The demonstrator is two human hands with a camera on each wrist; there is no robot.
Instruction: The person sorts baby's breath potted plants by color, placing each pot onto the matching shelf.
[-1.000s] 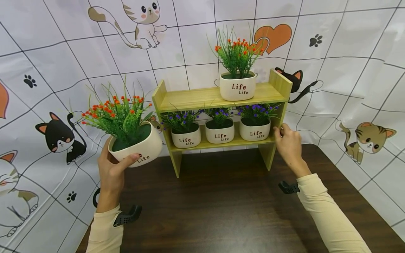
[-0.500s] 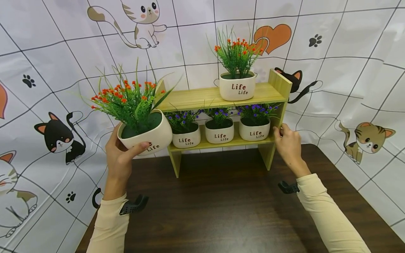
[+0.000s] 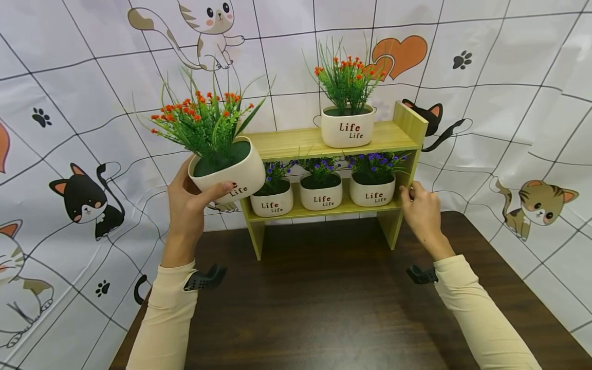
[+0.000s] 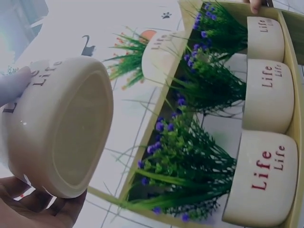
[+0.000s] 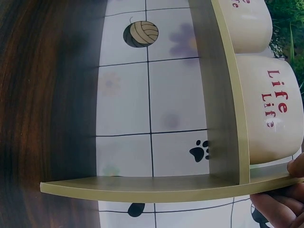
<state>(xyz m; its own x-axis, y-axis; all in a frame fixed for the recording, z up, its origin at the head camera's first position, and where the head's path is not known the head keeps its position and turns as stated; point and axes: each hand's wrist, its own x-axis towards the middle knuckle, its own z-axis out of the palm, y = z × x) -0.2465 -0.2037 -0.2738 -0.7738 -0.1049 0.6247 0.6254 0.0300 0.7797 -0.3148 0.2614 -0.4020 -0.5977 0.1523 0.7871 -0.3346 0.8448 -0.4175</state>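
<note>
My left hand (image 3: 187, 210) grips a white oval pot of orange-flowered artificial grass (image 3: 231, 172), thumb across its printed front. The pot is tilted and in the air, before the left end of a two-tier wooden shelf (image 3: 287, 143). Its pale underside (image 4: 80, 128) faces the left wrist camera. My right hand (image 3: 423, 210) pinches the shelf's right side panel (image 3: 407, 177), thumb on the inner side in the right wrist view. Another orange-flowered pot (image 3: 348, 126) stands upright on the top tier, right of middle.
Three purple-flowered pots, left (image 3: 273, 202), middle (image 3: 321, 192) and right (image 3: 372, 190), stand in a row on the lower tier. The shelf stands on a dark wooden table (image 3: 314, 303). A cat-printed wall covering (image 3: 287, 56) rises close behind it.
My left hand has raised the orange-flowered pot and carried it rightward, closer to the shelf's top left end. My right hand stays on the side panel.
</note>
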